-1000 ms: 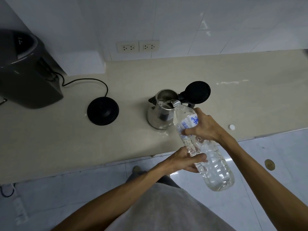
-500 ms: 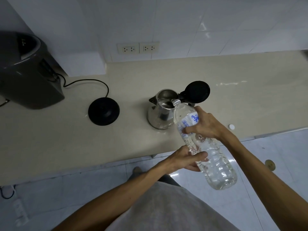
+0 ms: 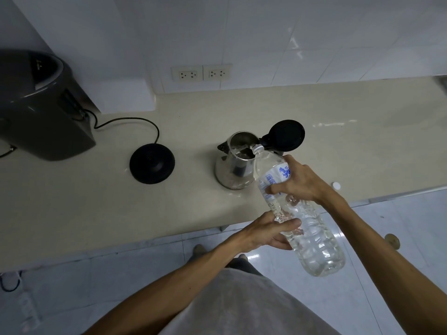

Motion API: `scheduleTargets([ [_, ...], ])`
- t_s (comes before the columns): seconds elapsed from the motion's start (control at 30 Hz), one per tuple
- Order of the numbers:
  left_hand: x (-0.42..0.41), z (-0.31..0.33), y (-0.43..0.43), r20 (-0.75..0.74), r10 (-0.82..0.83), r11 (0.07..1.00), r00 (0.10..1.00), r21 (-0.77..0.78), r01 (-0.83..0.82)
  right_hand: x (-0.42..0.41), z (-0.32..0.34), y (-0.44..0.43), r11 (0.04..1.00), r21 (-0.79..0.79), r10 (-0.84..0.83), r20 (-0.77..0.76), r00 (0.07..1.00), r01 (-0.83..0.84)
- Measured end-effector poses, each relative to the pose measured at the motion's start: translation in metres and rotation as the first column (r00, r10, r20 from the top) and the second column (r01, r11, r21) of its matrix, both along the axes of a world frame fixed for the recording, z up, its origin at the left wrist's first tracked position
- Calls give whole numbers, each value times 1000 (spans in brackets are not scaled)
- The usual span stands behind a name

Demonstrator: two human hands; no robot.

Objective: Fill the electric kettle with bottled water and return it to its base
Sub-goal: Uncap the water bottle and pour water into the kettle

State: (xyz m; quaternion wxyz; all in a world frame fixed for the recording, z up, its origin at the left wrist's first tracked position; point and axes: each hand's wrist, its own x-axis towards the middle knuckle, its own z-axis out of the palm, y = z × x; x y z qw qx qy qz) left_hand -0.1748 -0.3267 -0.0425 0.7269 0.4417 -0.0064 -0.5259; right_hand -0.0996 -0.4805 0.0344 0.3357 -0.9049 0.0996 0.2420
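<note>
**While both hands tilt the bottle, its neck sits at the kettle's open mouth**

Standing on the beige bench (image 3: 72, 213), the steel electric kettle (image 3: 235, 165) has its black lid (image 3: 286, 135) flipped up; some water glints inside. The clear plastic water bottle (image 3: 307, 223), partly full, leans over the kettle's rim. The right hand (image 3: 302, 182) has its grip clamped on the labelled upper part, and the left hand (image 3: 266, 234) grips lower down. The round black base (image 3: 152, 163) lies left of the kettle, well apart; a white cap (image 3: 336, 185) lies to its right.

Dark grey appliance (image 3: 36, 105) at counter's (image 3: 96, 213) back left, possibly water dispenser. Twin wall sockets (image 3: 201, 73) on white tiles. Round brass floor fitting (image 3: 392, 241) beyond counter edge. Power strip (image 3: 27, 308) on floor.
</note>
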Motion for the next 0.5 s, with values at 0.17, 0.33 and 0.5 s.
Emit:
scheduleTargets([
  [0.17, 1, -4, -1, -21, 12, 1000, 1000, 11, -11, 2, -1, 1, 999, -33, 23, -3, 1000, -23],
  [0.33, 1, -3, -1, 9, 8, 1000, 1000, 23, -8, 4, 0, 3, 999, -11, 30, -14, 999, -30],
  [0.5, 4, -3, 1, 9, 12, 1000, 1000, 22, -12, 7, -2, 4, 999, -14, 44, -11, 999, -44],
])
